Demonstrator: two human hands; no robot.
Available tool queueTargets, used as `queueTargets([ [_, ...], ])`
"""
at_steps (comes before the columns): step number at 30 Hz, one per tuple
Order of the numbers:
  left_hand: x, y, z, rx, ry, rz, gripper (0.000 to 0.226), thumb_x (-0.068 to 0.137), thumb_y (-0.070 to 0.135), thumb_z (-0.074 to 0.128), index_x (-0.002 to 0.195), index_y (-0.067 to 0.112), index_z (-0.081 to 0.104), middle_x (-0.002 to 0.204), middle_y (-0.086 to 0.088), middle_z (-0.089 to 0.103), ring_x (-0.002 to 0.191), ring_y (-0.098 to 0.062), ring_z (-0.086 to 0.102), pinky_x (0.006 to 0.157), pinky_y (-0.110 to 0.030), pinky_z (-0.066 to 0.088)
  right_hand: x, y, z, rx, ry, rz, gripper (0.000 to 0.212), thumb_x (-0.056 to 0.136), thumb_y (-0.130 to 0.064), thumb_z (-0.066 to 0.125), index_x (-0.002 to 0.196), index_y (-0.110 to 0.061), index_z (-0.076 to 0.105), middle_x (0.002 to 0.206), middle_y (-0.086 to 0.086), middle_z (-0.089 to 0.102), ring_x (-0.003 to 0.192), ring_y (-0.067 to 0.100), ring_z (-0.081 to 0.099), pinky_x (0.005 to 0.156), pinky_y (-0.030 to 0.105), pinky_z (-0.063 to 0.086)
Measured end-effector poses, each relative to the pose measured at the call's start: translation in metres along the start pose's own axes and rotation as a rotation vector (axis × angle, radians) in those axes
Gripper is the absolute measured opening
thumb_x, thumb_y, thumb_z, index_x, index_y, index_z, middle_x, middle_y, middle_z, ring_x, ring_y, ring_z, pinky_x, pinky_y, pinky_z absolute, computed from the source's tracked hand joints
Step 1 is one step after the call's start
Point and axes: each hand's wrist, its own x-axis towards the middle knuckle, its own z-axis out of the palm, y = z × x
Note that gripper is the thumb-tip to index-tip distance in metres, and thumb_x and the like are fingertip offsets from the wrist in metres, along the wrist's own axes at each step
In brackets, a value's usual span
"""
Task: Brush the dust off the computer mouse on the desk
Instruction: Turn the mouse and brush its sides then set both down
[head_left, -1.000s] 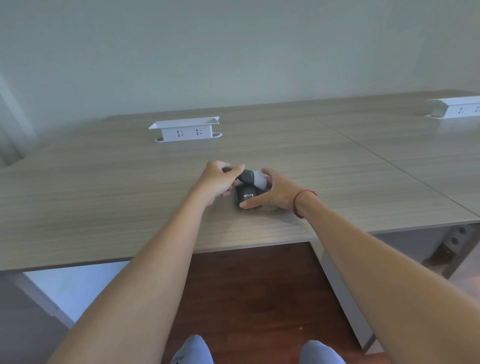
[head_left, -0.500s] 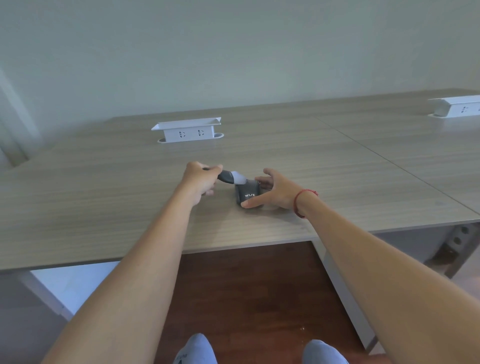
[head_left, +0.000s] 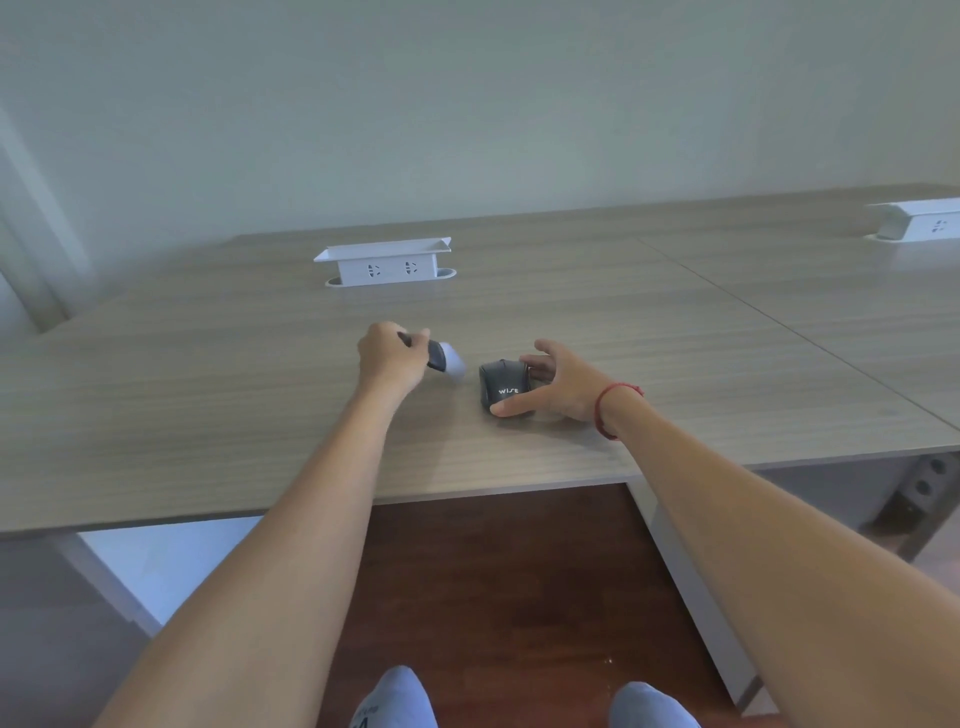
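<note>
A dark grey computer mouse (head_left: 505, 385) with white lettering lies on the wooden desk (head_left: 208, 405). My right hand (head_left: 558, 384) grips it from the right, thumb at its near end and fingers at its far end. My left hand (head_left: 387, 357) is closed around the dark handle of a small brush (head_left: 442, 358). The brush's pale bristles point right and down, a short gap to the left of the mouse and not touching it.
A white socket box (head_left: 384, 262) stands on the desk behind my hands, and a second socket box (head_left: 919, 220) sits at the far right. A seam (head_left: 779, 322) splits the desk on the right. My socked feet show on the dark floor below the desk's near edge.
My left hand has drawn the brush leftward off the mouse, opening a gap between bristles and mouse. My right hand keeps holding the mouse in place.
</note>
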Motion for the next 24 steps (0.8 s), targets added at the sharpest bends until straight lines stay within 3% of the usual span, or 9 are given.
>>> queueTargets([
  [3,-0.007,-0.005,0.0,-0.107,0.051,-0.144,0.027,0.092,0.025,0.049,0.072,0.007,0.05,0.067,-0.006,0.052,0.04,-0.026,0.046,0.047,-0.024,0.039,0.0,0.001,0.0,-0.004,0.002,-0.003,0.13,0.05,-0.038,0.091,0.151,-0.019,0.012,0.152,-0.005,0.039,0.135,0.017,0.043,0.114,0.041,0.034],
  [6,-0.01,-0.011,0.004,-0.13,-0.022,-0.22,0.024,0.086,0.025,0.044,0.085,0.004,0.055,0.087,-0.014,0.062,0.04,-0.025,0.051,0.059,-0.028,0.048,0.0,0.0,0.0,-0.015,-0.003,-0.007,0.128,0.052,-0.038,0.091,0.151,-0.019,0.012,0.152,-0.005,0.038,0.135,0.017,0.043,0.114,0.042,0.034],
  [12,-0.01,-0.013,0.007,0.156,-0.15,-0.062,0.031,0.086,0.021,0.055,0.082,-0.005,0.072,0.07,-0.017,0.069,0.042,-0.024,0.053,0.049,-0.023,0.044,0.0,-0.001,0.001,-0.084,0.055,-0.02,0.118,0.057,-0.037,0.089,0.149,-0.02,0.018,0.148,-0.001,0.038,0.131,0.021,0.044,0.109,0.041,0.039],
  [16,-0.003,-0.014,0.008,0.274,-0.177,-0.045,0.043,0.08,0.037,0.068,0.086,-0.006,0.068,0.088,-0.025,0.069,0.077,-0.038,0.067,0.062,-0.03,0.049,0.0,-0.001,0.0,-0.085,0.061,-0.027,0.117,0.059,-0.038,0.088,0.15,-0.02,0.016,0.148,-0.001,0.039,0.129,0.019,0.046,0.107,0.038,0.04],
  [19,-0.002,-0.015,0.009,0.289,-0.192,-0.039,0.041,0.072,0.04,0.073,0.073,0.001,0.059,0.076,-0.018,0.064,0.065,-0.032,0.06,0.059,-0.031,0.049,0.001,-0.004,-0.001,-0.064,0.052,-0.029,0.114,0.063,-0.038,0.085,0.151,-0.02,0.014,0.15,0.0,0.038,0.131,0.02,0.045,0.107,0.037,0.041],
  [24,-0.002,-0.013,0.01,0.304,-0.242,-0.059,0.05,0.066,0.042,0.073,0.091,0.0,0.062,0.092,-0.013,0.065,0.067,-0.027,0.058,0.054,-0.028,0.049,0.006,-0.008,0.005,-0.019,0.065,-0.052,0.102,0.07,-0.024,0.082,0.15,-0.016,0.018,0.15,0.006,0.038,0.128,0.023,0.048,0.102,0.035,0.045],
])
